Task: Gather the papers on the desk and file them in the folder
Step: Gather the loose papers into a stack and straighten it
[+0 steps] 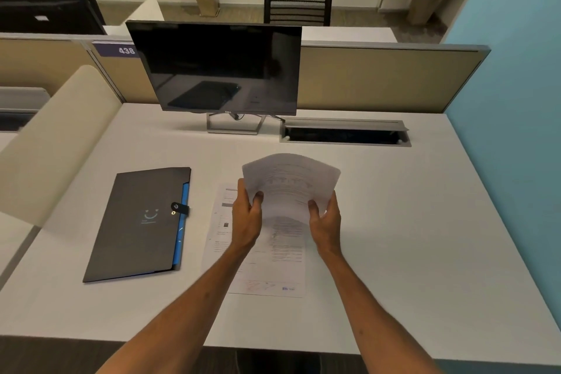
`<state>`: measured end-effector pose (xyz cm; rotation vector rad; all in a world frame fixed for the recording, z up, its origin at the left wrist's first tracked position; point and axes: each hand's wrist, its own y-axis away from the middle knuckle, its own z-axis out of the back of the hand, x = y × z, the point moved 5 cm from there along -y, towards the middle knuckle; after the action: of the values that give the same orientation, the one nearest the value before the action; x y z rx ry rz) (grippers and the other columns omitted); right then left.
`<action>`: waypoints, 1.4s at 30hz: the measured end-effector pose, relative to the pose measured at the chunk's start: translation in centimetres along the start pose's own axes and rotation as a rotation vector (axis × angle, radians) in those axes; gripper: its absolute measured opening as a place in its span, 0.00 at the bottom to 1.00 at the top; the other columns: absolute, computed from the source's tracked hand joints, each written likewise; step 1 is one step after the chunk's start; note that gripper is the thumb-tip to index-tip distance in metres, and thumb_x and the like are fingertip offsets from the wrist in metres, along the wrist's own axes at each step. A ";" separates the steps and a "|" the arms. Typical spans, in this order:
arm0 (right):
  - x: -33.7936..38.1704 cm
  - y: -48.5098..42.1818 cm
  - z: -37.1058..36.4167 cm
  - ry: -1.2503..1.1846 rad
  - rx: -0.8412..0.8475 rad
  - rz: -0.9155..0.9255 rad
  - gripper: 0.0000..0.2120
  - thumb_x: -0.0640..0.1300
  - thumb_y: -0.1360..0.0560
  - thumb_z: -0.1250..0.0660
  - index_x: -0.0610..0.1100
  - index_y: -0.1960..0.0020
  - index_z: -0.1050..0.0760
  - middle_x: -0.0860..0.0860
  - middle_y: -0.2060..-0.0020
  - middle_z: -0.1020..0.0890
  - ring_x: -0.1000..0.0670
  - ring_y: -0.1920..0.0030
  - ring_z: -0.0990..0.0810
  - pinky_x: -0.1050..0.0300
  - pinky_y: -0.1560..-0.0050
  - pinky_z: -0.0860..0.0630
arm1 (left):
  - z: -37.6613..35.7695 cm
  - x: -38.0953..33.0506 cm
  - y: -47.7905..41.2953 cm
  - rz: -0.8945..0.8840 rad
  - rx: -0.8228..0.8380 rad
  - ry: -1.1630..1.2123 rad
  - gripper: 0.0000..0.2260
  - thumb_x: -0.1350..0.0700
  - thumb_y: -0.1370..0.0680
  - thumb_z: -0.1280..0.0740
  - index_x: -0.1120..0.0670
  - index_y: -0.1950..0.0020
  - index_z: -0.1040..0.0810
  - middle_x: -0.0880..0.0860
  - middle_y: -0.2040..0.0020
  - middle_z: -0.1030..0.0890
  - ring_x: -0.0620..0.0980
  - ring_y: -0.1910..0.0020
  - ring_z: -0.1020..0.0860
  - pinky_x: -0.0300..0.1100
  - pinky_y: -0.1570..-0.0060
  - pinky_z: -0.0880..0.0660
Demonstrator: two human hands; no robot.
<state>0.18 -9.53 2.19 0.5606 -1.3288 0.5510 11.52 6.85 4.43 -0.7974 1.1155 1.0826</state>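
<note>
Hands grip a sheaf of papers (291,185) above the desk (394,222) — left hand (247,218) and right hand (324,222) each clamped on a side edge. More sheets (258,270) lie flat beneath them, just right of the closed folder (136,225).

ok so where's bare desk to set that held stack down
Widest bare desk is right of the right hand, below the cable tray. A narrower strip runs between the monitor stand and the folder. Crowded at centre: a sheet lies under the hands beside the folder.
</note>
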 end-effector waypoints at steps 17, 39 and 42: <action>-2.1 0.2 -0.7 0.379 -0.043 -0.146 0.04 0.37 0.17 0.35 0.37 0.46 0.22 0.43 0.47 0.14 0.45 0.51 0.16 0.71 0.62 0.28 | 2.2 3.6 0.0 0.213 0.032 -0.282 0.15 0.53 0.11 0.38 0.57 0.26 0.27 0.57 0.32 0.17 0.59 0.37 0.16 0.60 0.32 0.17; -4.8 4.0 -7.5 0.609 0.046 -0.340 0.16 0.37 0.18 0.33 0.36 0.31 0.26 0.40 0.33 0.24 0.38 0.33 0.20 0.48 0.37 0.20 | 8.7 10.8 1.0 0.447 0.048 -0.553 0.27 0.55 0.13 0.35 0.59 0.15 0.39 0.60 0.20 0.32 0.62 0.21 0.30 0.60 0.22 0.29; -4.7 4.0 -8.5 0.646 0.084 -0.316 0.17 0.36 0.19 0.33 0.36 0.31 0.26 0.40 0.33 0.24 0.39 0.32 0.22 0.49 0.36 0.22 | 8.8 11.2 0.6 0.438 0.075 -0.480 0.25 0.56 0.12 0.37 0.59 0.16 0.36 0.61 0.21 0.30 0.63 0.21 0.29 0.61 0.21 0.28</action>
<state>3.08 -1.20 -3.51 0.5829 -0.5932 0.4713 14.34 18.08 -3.87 -0.2068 0.9259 1.4919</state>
